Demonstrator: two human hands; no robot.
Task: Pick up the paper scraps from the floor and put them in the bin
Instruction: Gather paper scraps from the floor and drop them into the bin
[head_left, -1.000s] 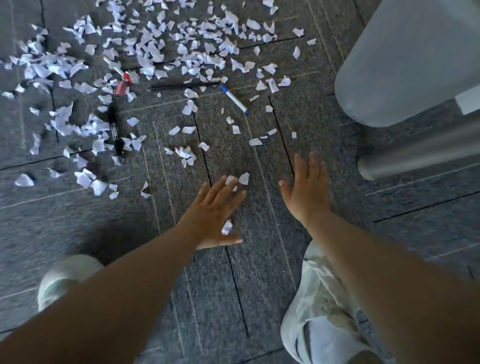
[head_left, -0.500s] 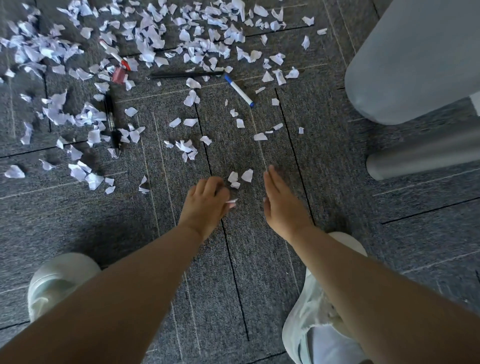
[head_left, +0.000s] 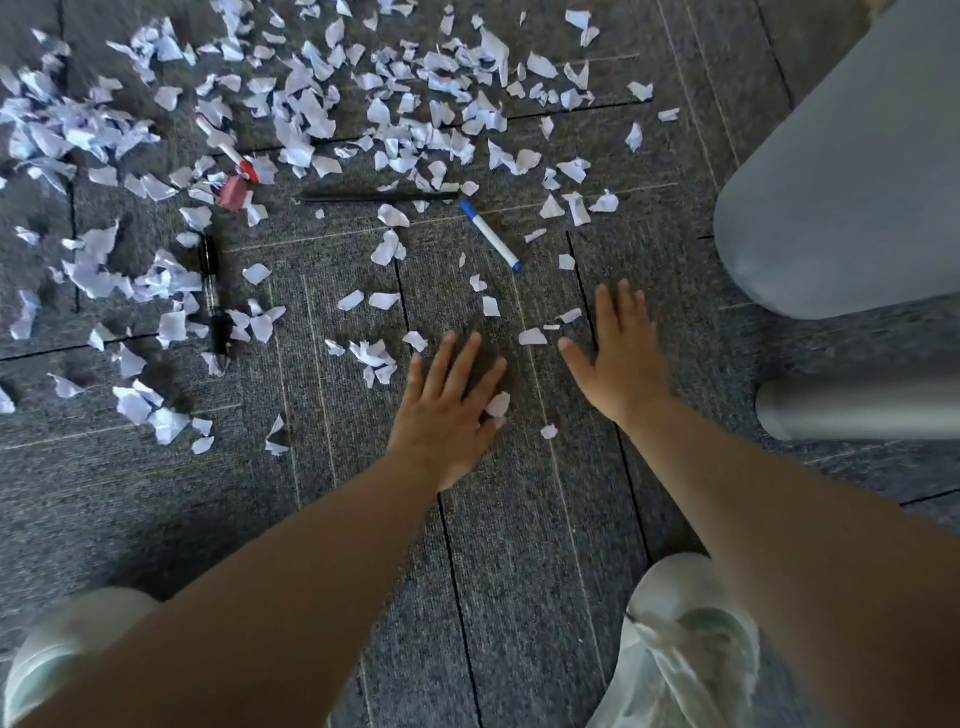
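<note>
Scraps (head_left: 533, 336) lie between your flat, spread-fingered, empty left hand (head_left: 447, 405) and right hand (head_left: 621, 358); sweep carelessly and you'll scatter them or gather the pen (head_left: 491, 235) too.

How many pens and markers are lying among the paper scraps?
4: a blue-capped marker above the hands, a thin black pen left of it, a red-tipped marker upper left, a black pen below that. Scraps may hide more.
</note>
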